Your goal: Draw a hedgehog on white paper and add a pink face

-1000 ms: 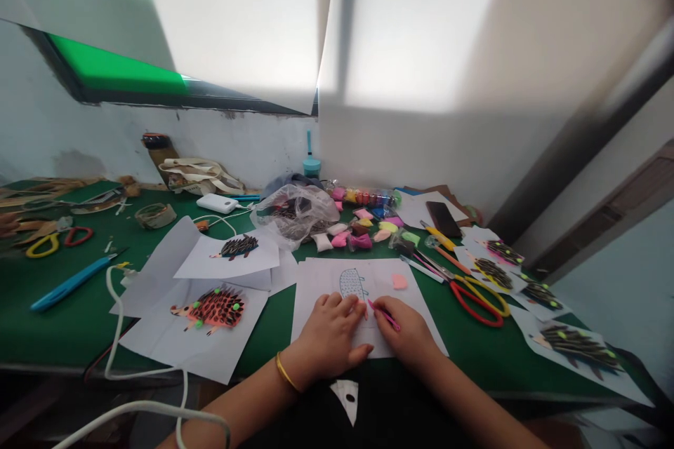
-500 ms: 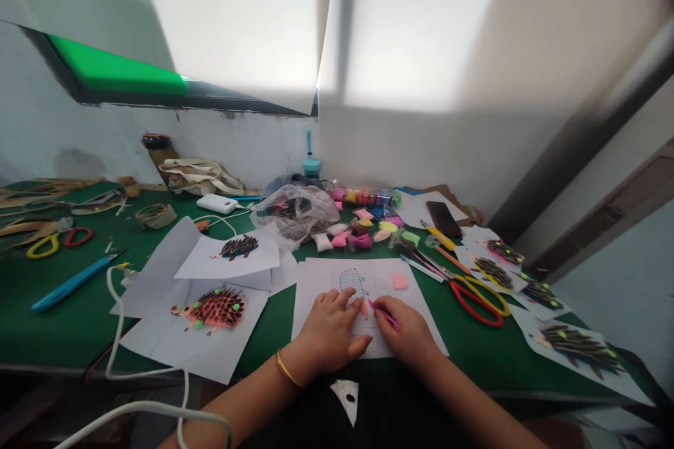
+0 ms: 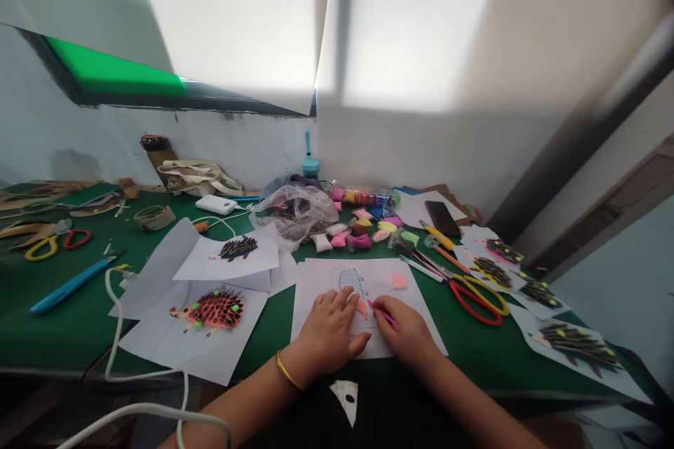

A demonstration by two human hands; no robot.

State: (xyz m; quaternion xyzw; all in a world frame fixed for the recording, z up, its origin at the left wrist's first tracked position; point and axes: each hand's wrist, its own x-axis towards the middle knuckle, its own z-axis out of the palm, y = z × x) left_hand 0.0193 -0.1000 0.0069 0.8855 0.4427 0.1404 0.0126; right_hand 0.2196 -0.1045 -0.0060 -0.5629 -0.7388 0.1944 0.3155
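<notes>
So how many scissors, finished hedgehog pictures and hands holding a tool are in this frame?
Scissors: 2 (red-and-yellow-handled scissors right, red-and-yellow pair far left)
Finished hedgehog pictures: 6 (orange one, dark one, four dark at right)
Hands holding a tool: 1 (right hand, pink stick)
Total: 9

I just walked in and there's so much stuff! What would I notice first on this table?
Your eye lands first on the two hands at the near edge: the left hand presses on a white sheet with a drawn hedgehog, while the right hand holds a pink tool to it. To the left lies an orange spiky hedgehog on paper, and to the right, red and yellow scissors on the green table.
</notes>
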